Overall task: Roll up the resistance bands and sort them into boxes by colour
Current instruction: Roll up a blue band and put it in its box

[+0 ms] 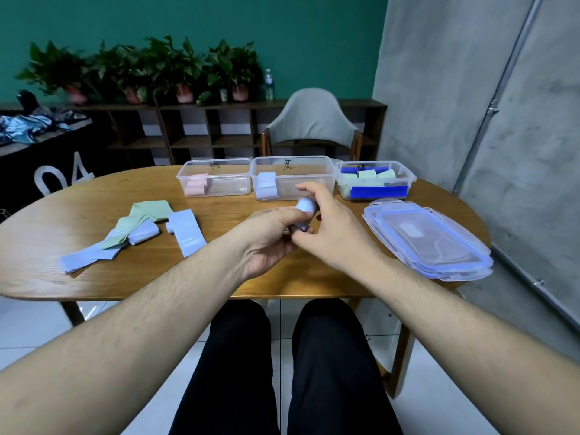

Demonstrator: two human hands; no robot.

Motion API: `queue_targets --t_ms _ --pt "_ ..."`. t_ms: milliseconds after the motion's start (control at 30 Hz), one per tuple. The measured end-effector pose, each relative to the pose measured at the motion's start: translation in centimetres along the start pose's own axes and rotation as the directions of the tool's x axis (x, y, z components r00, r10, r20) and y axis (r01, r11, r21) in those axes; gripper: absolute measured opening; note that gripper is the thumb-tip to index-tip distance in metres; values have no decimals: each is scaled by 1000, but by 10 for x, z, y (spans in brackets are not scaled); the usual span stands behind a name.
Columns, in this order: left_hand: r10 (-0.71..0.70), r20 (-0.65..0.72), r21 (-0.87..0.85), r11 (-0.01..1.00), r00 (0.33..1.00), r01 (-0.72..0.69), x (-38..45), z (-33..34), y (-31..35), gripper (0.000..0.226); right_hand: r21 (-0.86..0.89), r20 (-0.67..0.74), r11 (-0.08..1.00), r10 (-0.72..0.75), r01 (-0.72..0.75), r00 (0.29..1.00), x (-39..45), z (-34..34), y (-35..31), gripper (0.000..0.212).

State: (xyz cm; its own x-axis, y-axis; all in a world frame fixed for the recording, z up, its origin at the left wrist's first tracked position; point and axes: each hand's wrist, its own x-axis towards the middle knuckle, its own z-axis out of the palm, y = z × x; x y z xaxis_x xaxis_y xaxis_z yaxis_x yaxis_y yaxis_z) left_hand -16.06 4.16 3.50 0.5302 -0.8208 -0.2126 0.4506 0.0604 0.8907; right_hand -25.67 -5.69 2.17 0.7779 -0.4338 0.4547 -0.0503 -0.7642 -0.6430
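Rolled band: pale lilac, gripped between both hands above the surface, before the middle box.
Left hand: fingers curled around roll.
Right hand: pinching roll from above.
Loose bands: lilac and green, lying left.
Boxes: pink, lilac, green-blue.
Lids: stacked right.

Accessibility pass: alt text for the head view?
Both hands, left hand and right hand, grip a lavender band roll above a wooden table. Behind stand three clear boxes; unrolled bands lie left, stacked lids right.
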Motion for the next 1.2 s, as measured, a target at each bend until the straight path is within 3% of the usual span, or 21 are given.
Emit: queue_targets --t_ms 333,533,767,967,1200 --pt "24 -77 -102 994 997 -32 41 -9 9 27 -23 -55 998 53 -54 997 37 15 17 60" --pt "-7 -102 107 994 995 18 75 -24 13 28 -80 -27 994 78 -80 997 64 27 32 61" --pt "15 -123 110 994 992 -2 115 -36 25 38 -98 -34 986 135 -138 990 99 37 52 64" --pt "49 -154 126 992 987 -30 143 -60 40 28 -13 32 979 204 -204 978 122 43 67 60" --pt "55 -91 104 994 994 -46 173 -90 53 31 257 53 903 342 -343 938 156 53 86 27"
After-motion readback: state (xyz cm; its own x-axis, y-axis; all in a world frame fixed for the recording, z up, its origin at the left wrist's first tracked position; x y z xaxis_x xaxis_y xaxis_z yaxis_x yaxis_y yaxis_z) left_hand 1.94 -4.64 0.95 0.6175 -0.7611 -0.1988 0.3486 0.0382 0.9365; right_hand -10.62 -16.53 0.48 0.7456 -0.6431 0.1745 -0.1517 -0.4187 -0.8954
